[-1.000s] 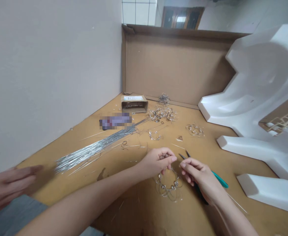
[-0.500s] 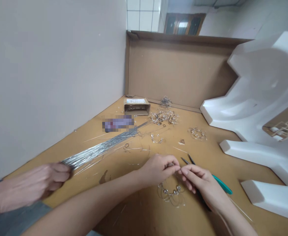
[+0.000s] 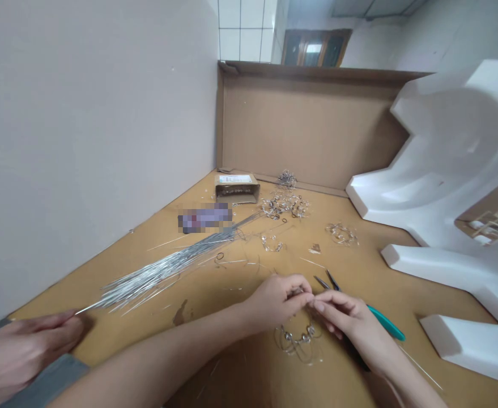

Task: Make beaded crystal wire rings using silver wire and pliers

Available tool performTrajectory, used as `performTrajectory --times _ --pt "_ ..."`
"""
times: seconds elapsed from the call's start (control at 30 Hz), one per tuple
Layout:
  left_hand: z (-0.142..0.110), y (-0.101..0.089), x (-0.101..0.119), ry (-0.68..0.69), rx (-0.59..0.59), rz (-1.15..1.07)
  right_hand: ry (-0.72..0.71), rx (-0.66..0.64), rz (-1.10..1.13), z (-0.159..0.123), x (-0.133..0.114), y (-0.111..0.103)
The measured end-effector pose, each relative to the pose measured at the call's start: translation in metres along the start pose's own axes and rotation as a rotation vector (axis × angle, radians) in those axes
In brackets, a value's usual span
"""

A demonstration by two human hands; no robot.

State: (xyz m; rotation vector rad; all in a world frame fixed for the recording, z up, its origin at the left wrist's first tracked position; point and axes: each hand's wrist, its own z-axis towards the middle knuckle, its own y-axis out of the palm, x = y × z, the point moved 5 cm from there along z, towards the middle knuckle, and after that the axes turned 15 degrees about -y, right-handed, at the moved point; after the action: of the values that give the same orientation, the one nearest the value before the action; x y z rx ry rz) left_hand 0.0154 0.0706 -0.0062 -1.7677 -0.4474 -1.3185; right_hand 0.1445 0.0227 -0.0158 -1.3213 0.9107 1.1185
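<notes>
Two hands [image 3: 276, 300], one co-worker's hand [image 3: 28, 354], one pair of pliers [image 3: 384, 321], one cardboard box [image 3: 237, 188]

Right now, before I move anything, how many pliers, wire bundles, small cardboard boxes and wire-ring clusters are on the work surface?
Pliers: 1
Wire bundles: 1
Small cardboard boxes: 1
Wire-ring clusters: 5
Total: 8

Free path fwd of L hand [image 3: 274, 300] to wire bundle [image 3: 167, 269]; teal pliers [image 3: 384, 322] just beside R hand [image 3: 342, 320].
</notes>
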Motion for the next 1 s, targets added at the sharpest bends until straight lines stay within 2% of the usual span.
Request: performTrajectory --times 0.13,0.33,0.47,0.63,0.87,1.0 --pt "0.0015 -0.0014 -0.0009 0.004 0.033 0.016 0.02 0.039 -0.05 0.0012 -0.0002 -0.0031" --pt "0.004 0.001 -0.004 -0.13 -0.097 -0.305 0.004 0.041 0.012 0.0 0.0013 -0.0047" --pt "0.0021 -0.0002 0.0001 -0.092 -0.076 -0.409 -0.078 0.043 0.001 0.0006 -0.0015 -0.0031" --pt "0.0029 -0.0017 0.0015 -0.084 -0.094 -0.412 -0.101 0.038 0.015 0.0011 -0.0048 0.0013" --pt "0.0042 -0.0025 0.0006 -0.133 -0.246 -0.354 0.002 -0.052 0.21 -0.0025 -0.0058 0.0018" --pt "0.0038 -0.0014 -0.0021 -0.158 -0.25 -0.346 -0.001 -0.058 0.127 -0.0019 -0.0018 -0.0017"
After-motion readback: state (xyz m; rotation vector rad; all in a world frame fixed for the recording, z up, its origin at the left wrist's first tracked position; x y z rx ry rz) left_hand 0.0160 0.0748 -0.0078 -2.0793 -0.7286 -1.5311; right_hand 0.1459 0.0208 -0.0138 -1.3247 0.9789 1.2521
